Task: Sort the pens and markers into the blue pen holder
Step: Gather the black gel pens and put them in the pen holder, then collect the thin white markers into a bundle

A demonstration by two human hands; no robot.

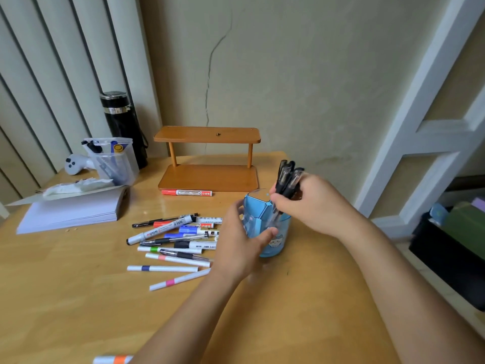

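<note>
The blue pen holder (273,239) stands on the wooden table, right of centre. My left hand (240,243) wraps around its left side. My right hand (312,203) grips a bunch of black pens (286,178), upright, their lower ends down inside the holder. A pile of pens and markers (175,237) lies on the table just left of the holder, with white markers with coloured bands (168,269) at its near edge. A red whiteboard marker (186,192) lies in front of the wooden shelf.
A small wooden shelf (207,158) stands at the back. A clear container (115,160) with pens, a black flask (123,124), a white controller (74,164) and a paper stack (70,211) sit at the left. An orange-banded marker (112,359) lies at the near edge.
</note>
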